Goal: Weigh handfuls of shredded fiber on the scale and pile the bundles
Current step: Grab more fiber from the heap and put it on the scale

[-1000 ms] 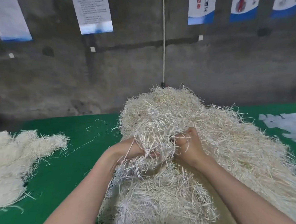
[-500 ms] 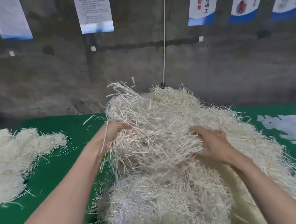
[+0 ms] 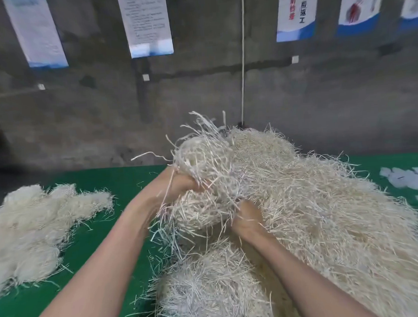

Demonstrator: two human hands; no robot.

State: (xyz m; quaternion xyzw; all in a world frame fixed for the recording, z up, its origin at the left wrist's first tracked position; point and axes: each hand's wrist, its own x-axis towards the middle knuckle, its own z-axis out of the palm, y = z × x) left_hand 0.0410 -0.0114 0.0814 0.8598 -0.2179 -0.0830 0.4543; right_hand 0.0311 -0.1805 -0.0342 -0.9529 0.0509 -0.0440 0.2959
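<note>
Gripping a clump of shredded fiber (image 3: 203, 168) with both hands, raised just above the main heap (image 3: 327, 212); strands tangle into the heap, so not cleanly apart. Left hand (image 3: 180, 187) on the clump's left side, fingers curled into the strands, loose ends hanging over the wrist. Right hand (image 3: 248, 219) lower, at the clump's near right, fist closed on fiber; can't tell whether those strands belong to the clump or to the heap under it. Both hands blurred, individual fingers hard to make out.

Main heap covers the middle and right of the green table (image 3: 105, 236), running from far edge to near edge, tallest toward the far edge. A nearer lobe of it sits between the two forearms at the near edge. Separate flatter pile of bundles (image 3: 30, 230) at the table's left edge, well apart from the heap, with green surface and a few stray strands between. White scraps (image 3: 410, 181) at the right edge, just beside the heap's fringe.

Beyond the far edge: grey concrete wall (image 3: 80, 116), thin white cord (image 3: 242, 59) running down it to behind the heap, printed posters (image 3: 147, 23) hung along the top
</note>
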